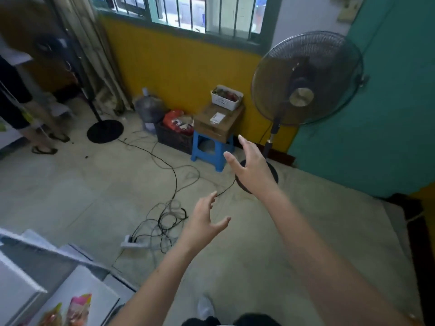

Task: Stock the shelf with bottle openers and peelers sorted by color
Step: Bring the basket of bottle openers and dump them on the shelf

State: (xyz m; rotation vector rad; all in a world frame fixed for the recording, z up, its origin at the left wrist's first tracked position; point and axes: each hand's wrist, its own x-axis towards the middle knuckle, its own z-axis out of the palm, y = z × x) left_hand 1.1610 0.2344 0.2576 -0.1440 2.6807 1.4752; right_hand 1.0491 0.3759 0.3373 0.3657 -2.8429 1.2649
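Head view: both hands empty, fingers spread loose, reaching forward. The white basket, likely holding the openers and peelers though its contents are blurred, sits on a cardboard box on a blue stool, ahead and above the right hand, which is nearer than the left hand. Bare floor with tangled cables lies under the hands; a standing fan is right of them. No shelf clearly seen.

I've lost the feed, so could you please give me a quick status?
Left hand and right hand open, empty. White basket ahead on box. Cables across floor.
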